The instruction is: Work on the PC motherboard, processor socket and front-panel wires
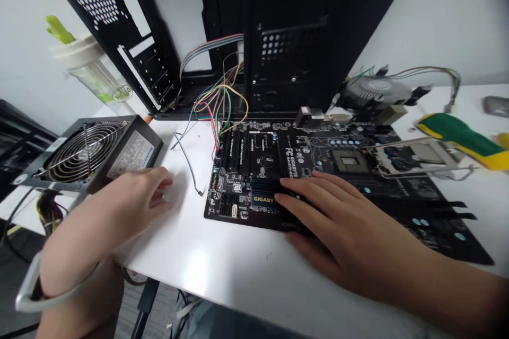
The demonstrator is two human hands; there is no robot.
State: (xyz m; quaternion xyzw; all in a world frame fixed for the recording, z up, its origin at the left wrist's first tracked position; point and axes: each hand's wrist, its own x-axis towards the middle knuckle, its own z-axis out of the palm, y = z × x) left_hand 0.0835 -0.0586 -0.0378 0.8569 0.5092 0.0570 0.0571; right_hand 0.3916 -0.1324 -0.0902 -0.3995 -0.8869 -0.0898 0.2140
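- Right hand (342, 228): fingers (306, 186) extended and slightly spread, pads lying flat on the board, gripping nothing.
- Left hand (135, 209): fingers (161, 185) loosely curled over an empty palm, holding nothing. Whether the fingertips touch the table cannot be told; a small shiny band shows on one finger.
- White plastic bangle (47, 291): smooth, a thin hoop around the left wrist.
- Gigabyte motherboard (246, 180): flat, black, densely populated, lying on the table directly under the right hand, its ribbed black heatsink (264, 198) beside the right fingertips.
- CPU socket (350, 161): square metal-framed recess on the board, its hinged metal retention bracket (413, 156) lifted open.
- Black printed sheet (449, 228): thin, partly under the board's far-right edge.
- Power supply (91, 153): boxy black metal casing with a round wire fan guard, just beyond the left hand.
- Thin blue-and-white wire (189, 161): loose, lying on the table between the left hand and the board.
- Black computer case (286, 37): perforated sheet steel, standing behind the board, with a bundle of thin multicoloured wires (222, 100) trailing out.
- CPU cooler (377, 90): finned, with a round fan, behind the board at right.
- Green-and-yellow padded object (457, 137): soft-looking, elongated, at the table's right.
- White table (222, 259): smooth, glossy top bearing all of these.
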